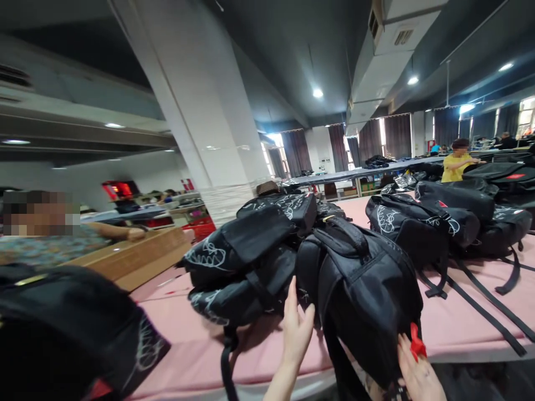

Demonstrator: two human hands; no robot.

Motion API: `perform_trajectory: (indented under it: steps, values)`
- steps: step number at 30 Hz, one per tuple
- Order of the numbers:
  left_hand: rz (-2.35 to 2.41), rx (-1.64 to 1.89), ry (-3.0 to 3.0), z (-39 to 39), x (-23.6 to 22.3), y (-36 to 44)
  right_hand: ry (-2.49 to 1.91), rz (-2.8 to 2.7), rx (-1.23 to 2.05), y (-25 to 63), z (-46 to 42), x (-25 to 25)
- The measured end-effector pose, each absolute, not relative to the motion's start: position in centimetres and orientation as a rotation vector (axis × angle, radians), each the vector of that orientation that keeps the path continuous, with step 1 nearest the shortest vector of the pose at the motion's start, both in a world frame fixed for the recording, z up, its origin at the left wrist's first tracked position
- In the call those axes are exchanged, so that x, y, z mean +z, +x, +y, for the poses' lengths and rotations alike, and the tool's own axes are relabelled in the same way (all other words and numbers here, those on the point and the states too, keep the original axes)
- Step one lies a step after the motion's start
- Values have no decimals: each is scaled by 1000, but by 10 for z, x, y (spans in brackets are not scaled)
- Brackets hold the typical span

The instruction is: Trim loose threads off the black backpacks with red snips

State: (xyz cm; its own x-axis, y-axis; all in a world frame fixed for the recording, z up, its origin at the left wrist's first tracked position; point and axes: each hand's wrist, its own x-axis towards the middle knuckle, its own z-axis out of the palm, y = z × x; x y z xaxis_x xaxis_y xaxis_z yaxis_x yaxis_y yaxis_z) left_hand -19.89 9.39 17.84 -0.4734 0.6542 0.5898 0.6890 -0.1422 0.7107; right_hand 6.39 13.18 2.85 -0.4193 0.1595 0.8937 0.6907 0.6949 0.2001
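Observation:
A black backpack [371, 284] with a top handle and shoulder straps stands tilted at the table's front edge, between my hands. My left hand [297, 326] is at its left side, fingers stretched upward and thumb apart; whether it touches the fabric I cannot tell. At the lower right side of the backpack, my right hand [418, 367] grips the fabric beside a red tag [417, 342]. Its fingertips are partly hidden. Just left of this bag lies a stack of black backpacks [246, 256] with white line drawings.
Pink cloth [188, 356] covers the table. More black backpacks [409, 228] with trailing straps lie at right, and another backpack [67, 334] at near left. A person [42, 239] stands by a cardboard box [142, 253]. A person in yellow [455, 164] works farther back. A white pillar [209, 111] rises behind.

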Motion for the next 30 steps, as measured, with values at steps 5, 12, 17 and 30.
perform_trajectory:
  steps: [5,12,17,30]
  values:
    - [-1664,-1631,-1676,70,232,-172,-627,-1983,-610,62,128,26]
    - [-1552,-1510,-1669,80,259,-171,-806,-1939,-447,63,123,18]
    - [-2082,-1620,-1684,120,243,-214,-619,-1962,-618,70,125,12]
    - [-1569,-1044,-1867,44,146,-100,-1160,-1327,895,102,218,47]
